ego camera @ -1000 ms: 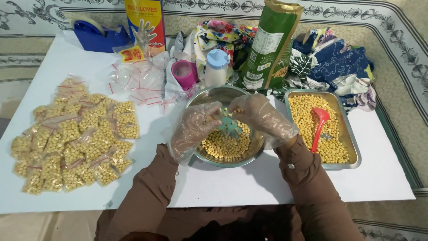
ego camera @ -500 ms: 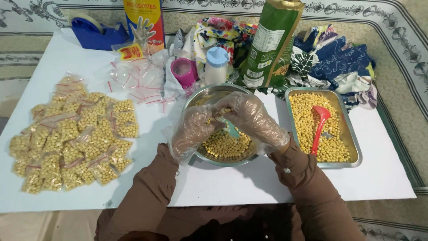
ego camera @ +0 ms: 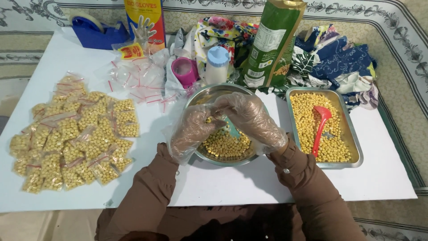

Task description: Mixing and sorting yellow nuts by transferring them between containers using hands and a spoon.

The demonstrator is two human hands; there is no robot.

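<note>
Two gloved hands meet over one bowl [ego camera: 249, 158] of beans: left hand [ego camera: 192, 130] and right hand [ego camera: 248, 117] curl their fingers around one small bag [ego camera: 213, 119]. One tray [ego camera: 352, 143] holds one red scoop [ego camera: 320, 127]. One heap of filled bags [ego camera: 73, 134] lies left.

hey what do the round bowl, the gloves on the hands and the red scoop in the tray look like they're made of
Round bowl: metal, probably stainless steel, with a shiny grey rim that reflects light.
Gloves on the left hand and right hand: thin clear plastic film, loose and crinkled, the hands showing through.
Red scoop: seemingly hard plastic, uniform glossy red.
Tray: likely the same bright metal.
</note>
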